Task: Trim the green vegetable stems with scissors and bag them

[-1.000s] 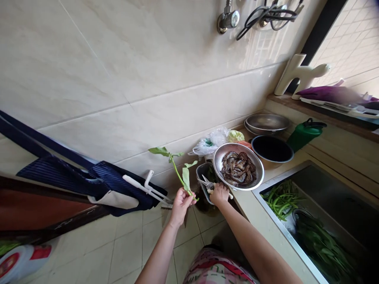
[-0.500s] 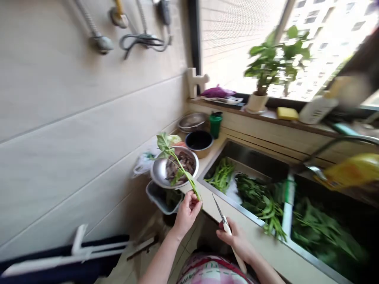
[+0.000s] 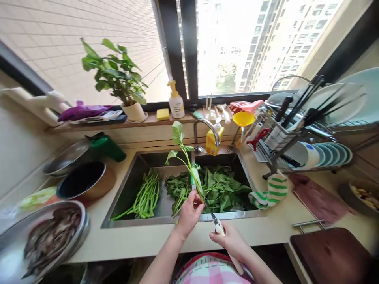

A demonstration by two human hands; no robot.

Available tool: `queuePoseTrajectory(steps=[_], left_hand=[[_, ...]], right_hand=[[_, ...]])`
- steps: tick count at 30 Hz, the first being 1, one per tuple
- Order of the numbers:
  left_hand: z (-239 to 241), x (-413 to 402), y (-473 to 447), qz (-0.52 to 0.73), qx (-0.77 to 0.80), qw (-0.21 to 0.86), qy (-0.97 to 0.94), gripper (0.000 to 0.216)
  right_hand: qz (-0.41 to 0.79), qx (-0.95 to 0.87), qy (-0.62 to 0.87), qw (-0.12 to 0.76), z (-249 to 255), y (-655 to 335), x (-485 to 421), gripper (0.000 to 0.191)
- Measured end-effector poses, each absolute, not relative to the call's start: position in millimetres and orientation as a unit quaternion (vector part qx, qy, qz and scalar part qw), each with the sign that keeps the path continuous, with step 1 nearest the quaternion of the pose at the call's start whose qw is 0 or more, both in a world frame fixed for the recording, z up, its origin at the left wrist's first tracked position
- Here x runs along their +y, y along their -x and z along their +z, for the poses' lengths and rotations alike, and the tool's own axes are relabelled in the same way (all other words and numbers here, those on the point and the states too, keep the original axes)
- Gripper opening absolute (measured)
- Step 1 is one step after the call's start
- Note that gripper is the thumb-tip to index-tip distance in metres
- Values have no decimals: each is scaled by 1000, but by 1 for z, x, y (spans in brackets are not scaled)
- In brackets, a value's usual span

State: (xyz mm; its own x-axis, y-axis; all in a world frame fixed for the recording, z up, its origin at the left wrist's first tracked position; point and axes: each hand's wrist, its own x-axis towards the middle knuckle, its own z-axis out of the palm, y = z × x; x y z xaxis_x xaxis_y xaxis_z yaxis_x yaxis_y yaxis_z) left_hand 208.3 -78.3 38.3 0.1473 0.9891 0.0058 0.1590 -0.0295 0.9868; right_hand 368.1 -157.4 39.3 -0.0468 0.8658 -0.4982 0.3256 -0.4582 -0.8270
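My left hand (image 3: 191,211) pinches a leafy green stem (image 3: 188,161) near its lower end, its leaves pointing up over the sink. In my right hand (image 3: 229,238) is a small white-handled knife (image 3: 218,227). Its narrow blade reaches up to the stem beside my left fingertips; whether it touches cannot be told. Behind the hands is a double sink (image 3: 118,197). Bare green stems (image 3: 145,195) lie in the left basin. Leafy greens (image 3: 223,189) fill the right basin and spill around the divider.
A metal bowl (image 3: 81,221) with dark, wilted-looking pieces stands at the left, near a dark-lined pot (image 3: 109,181). The faucet (image 3: 207,124) arches behind the sink. At the right are a loaded dish rack (image 3: 271,157), a striped cloth (image 3: 276,189) and a brown board (image 3: 328,252).
The view has swung right from the wall corner to face the sink and window. Both hands, stem and knife now appear before the sink, with the blade closer to the stem.
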Motion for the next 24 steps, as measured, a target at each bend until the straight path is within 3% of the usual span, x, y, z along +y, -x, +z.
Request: queuePoseTrajectory(steps=[10,17,24], left_hand=[[11,-71,-282,411,483,549,-545,31],[8,-73,-266,413,487,582,-504,70],[6,-77,-265,434,493,560,-505,70]], right_hand=[[626,-382,630,255,11,-439,-146,38],[744,-321,518,275,28,-452,-137,40],[746,-345,521,230,32,-439,-129,33]])
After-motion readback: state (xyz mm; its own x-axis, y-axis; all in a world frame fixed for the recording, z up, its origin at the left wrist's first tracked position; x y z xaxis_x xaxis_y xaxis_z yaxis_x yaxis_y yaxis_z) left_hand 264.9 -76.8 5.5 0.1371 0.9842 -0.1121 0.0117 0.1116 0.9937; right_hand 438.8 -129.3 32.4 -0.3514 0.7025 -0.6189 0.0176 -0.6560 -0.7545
